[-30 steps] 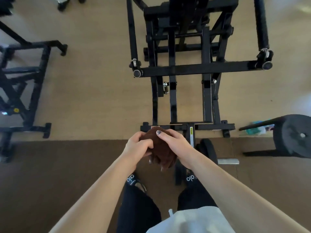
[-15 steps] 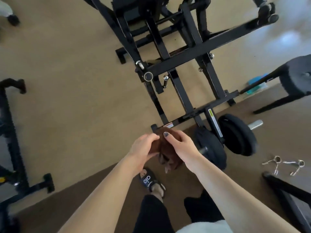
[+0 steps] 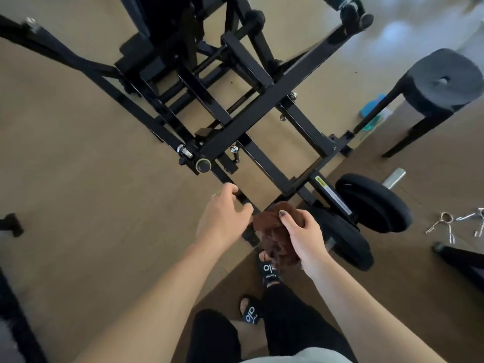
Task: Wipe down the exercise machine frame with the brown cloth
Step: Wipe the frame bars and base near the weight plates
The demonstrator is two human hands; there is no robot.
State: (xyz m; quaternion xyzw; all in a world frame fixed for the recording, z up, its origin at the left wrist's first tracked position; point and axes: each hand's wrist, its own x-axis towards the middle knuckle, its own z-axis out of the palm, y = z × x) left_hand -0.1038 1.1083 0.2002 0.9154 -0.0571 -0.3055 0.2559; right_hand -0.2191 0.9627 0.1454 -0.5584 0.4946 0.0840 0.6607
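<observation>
Brown cloth [image 3: 275, 231] sits bunched in the right hand [image 3: 303, 237], half hidden by curled fingers (lower folds blurred); left hand [image 3: 222, 218] curls round the black frame [image 3: 262, 106] bar, fingertips out of sight

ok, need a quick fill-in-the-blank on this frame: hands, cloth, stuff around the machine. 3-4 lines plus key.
1. The bunched brown cloth is held in the ____ hand.
2. The left hand reaches to the black ____ of the exercise machine, no cloth in it.
3. The weight plates lying to the right of the cloth are ____ in colour.
4. The sandals on the person's feet are black with ____ lettering.

Missing words: right; frame; black; white
</observation>
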